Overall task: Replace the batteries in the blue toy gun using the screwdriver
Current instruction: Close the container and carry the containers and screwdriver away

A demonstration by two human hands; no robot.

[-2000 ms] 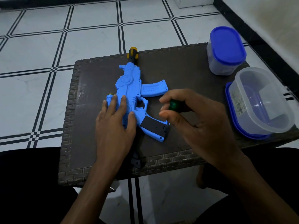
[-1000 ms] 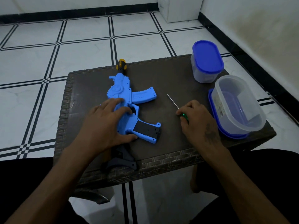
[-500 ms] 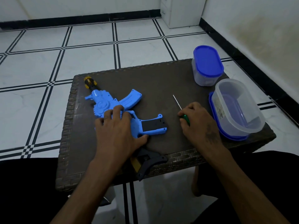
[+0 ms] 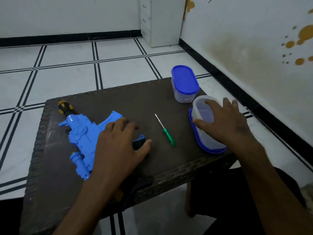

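While the left hand point(image 4: 116, 146) lies flat with loose fingers on the blue toy gun point(image 4: 81, 136) at the table's point(image 4: 152, 99) near left, the green screwdriver point(image 4: 166, 133) lies untouched mid-table. Right hand point(image 4: 223, 122), fingers spread, covers the clear open container point(image 4: 203, 116) sitting on its blue lid point(image 4: 208, 150). Lidded container point(image 4: 183, 83) behind.

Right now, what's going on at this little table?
A person is working on a blue toy gun lying flat on the table. The left hand rests on the gun near its black grip panel. The green screwdriver lies loose on the table between the hands, held by neither. The right hand is on an upturned clear tub sitting on its blue lid. A second tub, lidded, stands behind it.
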